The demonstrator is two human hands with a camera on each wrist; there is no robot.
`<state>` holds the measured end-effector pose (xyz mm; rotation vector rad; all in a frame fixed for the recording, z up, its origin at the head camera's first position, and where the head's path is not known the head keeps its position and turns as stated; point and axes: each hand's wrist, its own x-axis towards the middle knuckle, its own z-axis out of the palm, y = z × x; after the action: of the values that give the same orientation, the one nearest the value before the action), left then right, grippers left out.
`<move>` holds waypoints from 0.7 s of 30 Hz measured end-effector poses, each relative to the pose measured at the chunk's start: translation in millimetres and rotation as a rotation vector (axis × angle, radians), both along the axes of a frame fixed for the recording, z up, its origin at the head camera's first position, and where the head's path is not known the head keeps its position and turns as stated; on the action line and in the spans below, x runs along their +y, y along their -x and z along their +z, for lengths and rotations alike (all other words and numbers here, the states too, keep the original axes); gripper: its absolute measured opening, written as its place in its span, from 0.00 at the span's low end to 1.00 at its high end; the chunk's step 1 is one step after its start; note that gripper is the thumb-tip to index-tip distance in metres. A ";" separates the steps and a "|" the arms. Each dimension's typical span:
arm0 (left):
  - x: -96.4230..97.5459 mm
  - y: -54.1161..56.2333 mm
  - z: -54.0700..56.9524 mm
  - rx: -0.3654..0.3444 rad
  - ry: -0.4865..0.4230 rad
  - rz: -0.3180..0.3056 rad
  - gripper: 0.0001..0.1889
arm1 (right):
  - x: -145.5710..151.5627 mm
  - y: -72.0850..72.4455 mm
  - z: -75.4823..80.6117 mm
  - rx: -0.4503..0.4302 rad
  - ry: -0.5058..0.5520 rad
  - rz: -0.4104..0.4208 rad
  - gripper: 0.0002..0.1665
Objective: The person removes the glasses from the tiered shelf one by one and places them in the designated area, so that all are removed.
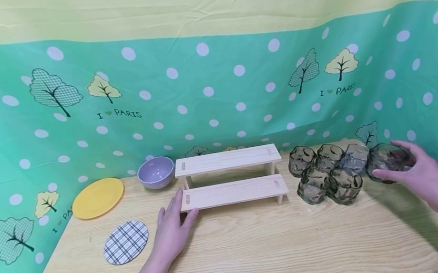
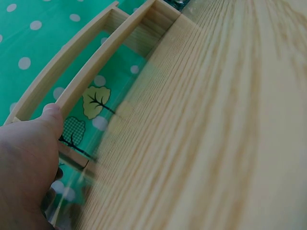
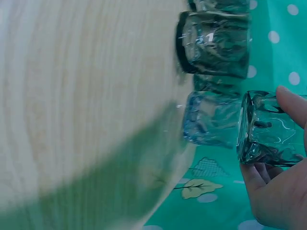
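At the right, my right hand [image 1: 422, 170] holds a grey tinted glass [image 1: 386, 161] with a wavy wall, thumb on the near side and fingers round the far side. In the right wrist view that glass [image 3: 266, 127] sits raised above the bases of the others. Several similar glasses [image 1: 344, 183] stand close together on the table just left of it, one a clearer bluish glass [image 1: 355, 159]. My left hand [image 1: 172, 226] rests against the left end of a two-step wooden rack [image 1: 232, 192], fingers along its side and thumb [image 2: 52, 112] at the front edge.
A purple bowl [image 1: 156, 172] stands behind the left hand, beside the rack. Further left are a yellow oval plate [image 1: 98, 198] and a checked oval mat [image 1: 125, 242]. A dotted green and yellow cloth [image 1: 210, 85] hangs behind and along both sides of the wooden table [image 1: 273, 253].
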<state>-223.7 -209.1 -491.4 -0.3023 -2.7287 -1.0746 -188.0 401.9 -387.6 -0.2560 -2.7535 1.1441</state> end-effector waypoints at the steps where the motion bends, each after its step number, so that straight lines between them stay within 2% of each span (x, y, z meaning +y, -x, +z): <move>1: 0.1 0.0 0.1 0.000 0.001 0.001 0.44 | 1.4 -0.2 -2.3 -0.009 -0.007 -0.003 0.73; 15: -0.8 3.2 -3.2 -0.013 0.000 -0.001 0.44 | 12.2 -2.5 -36.7 -0.098 0.007 0.017 0.76; 21: -0.7 2.5 -3.1 -0.018 0.001 0.000 0.45 | 11.1 -3.6 -45.1 -0.128 0.056 0.013 0.76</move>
<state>-226.1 -209.8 -494.5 -0.2941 -2.7445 -1.0813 -184.3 413.1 -432.6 -0.3294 -2.8394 1.2511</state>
